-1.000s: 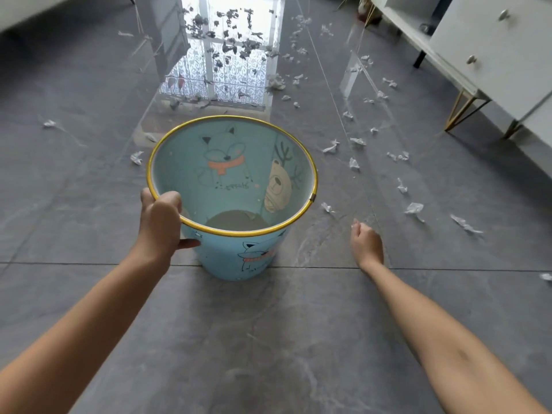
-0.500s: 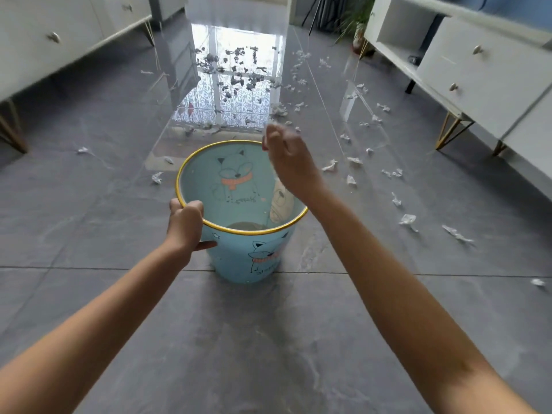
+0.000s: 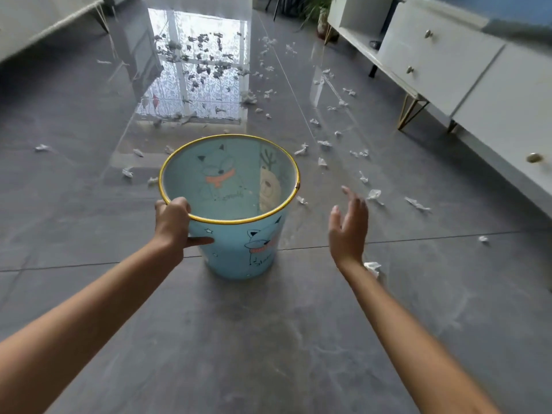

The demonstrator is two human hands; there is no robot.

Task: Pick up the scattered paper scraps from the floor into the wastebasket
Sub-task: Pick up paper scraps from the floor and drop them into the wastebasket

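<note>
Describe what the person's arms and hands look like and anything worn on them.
Both arms are bare up to the edge of the picture: no sleeves show. The left hand and the right hand wear no gloves, and no watch, bracelet or ring can be seen on either wrist or on the fingers. The right hand is slightly blurred, so fine details such as the nails cannot be made out.

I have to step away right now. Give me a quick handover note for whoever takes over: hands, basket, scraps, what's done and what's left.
Left hand: gripping the near rim of the blue wastebasket, which stands upright on the grey floor.
Right hand: open, empty, in the air to the right of the basket.
Done: hard to judge; the inside of the basket is not clear enough to count scraps.
Left: nearly everything. One paper scrap lies by the right wrist, one beside the basket, many more are spread ahead and to the right, toward the white cabinet.
</note>
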